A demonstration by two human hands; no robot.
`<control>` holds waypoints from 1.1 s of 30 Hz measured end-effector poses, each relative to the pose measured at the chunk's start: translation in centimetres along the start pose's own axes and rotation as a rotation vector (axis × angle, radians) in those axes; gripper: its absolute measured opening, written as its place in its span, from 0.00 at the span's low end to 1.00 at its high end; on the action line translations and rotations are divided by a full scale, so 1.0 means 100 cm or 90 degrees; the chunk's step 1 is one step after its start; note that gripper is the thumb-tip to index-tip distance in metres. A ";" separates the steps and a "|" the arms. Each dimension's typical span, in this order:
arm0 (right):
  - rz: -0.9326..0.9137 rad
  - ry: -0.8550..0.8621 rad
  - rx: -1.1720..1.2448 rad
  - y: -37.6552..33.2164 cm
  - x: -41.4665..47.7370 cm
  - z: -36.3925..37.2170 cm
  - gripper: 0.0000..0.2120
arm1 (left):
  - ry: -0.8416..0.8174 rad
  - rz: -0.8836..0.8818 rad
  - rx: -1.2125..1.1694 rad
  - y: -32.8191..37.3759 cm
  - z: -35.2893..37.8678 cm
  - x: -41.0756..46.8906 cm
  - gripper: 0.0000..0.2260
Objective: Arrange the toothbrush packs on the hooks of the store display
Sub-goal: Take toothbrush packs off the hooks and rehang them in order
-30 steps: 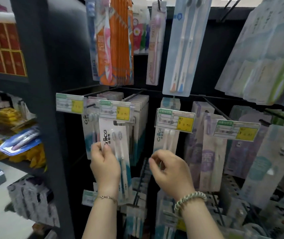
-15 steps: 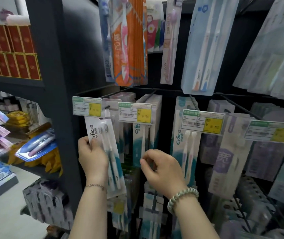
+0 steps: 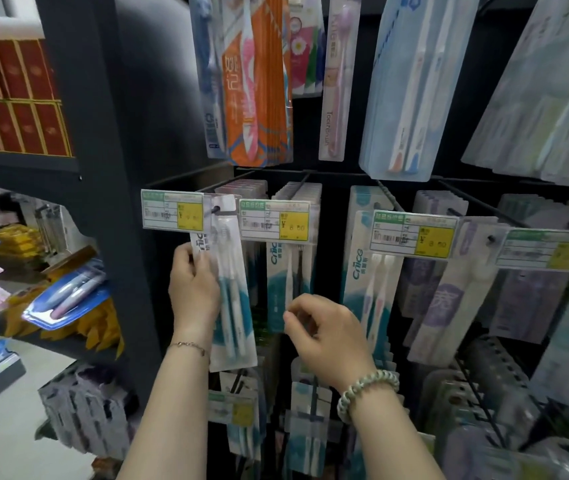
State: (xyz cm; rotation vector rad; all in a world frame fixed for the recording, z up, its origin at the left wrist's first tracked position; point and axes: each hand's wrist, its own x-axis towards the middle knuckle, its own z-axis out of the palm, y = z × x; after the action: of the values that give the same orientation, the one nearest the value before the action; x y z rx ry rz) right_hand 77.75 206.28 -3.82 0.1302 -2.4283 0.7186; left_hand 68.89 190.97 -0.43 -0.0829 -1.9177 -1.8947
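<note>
left hand (image 3: 193, 292) is gripping toothbrush pack (image 3: 233, 271), hang hole sitting at leftmost hook (image 3: 216, 209) tip | right hand (image 3: 324, 336) is hovering beside it, fingers curled, grasp unclear

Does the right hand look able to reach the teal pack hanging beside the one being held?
Probably yes: the right hand sits directly before that teal pack, nothing visible between them.
</note>
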 end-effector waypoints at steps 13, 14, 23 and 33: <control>-0.014 0.012 -0.125 0.005 -0.002 -0.022 0.09 | 0.020 0.253 0.297 -0.019 -0.003 -0.033 0.09; -0.016 0.009 -0.130 0.006 -0.003 -0.024 0.09 | -0.024 0.263 0.316 -0.015 -0.001 -0.039 0.06; -0.018 0.035 -0.176 0.025 -0.028 -0.060 0.09 | -0.381 0.337 0.527 -0.001 0.041 -0.091 0.08; 0.046 0.054 -0.155 0.087 -0.068 -0.138 0.13 | -0.567 0.400 0.432 0.014 0.120 -0.162 0.04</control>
State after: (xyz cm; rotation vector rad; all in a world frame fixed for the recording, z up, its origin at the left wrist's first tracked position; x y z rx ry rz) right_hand 88.24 220.40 -2.43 -0.0838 -2.4266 0.4443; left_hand 80.85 206.81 -4.28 -1.3076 -2.5294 -0.7453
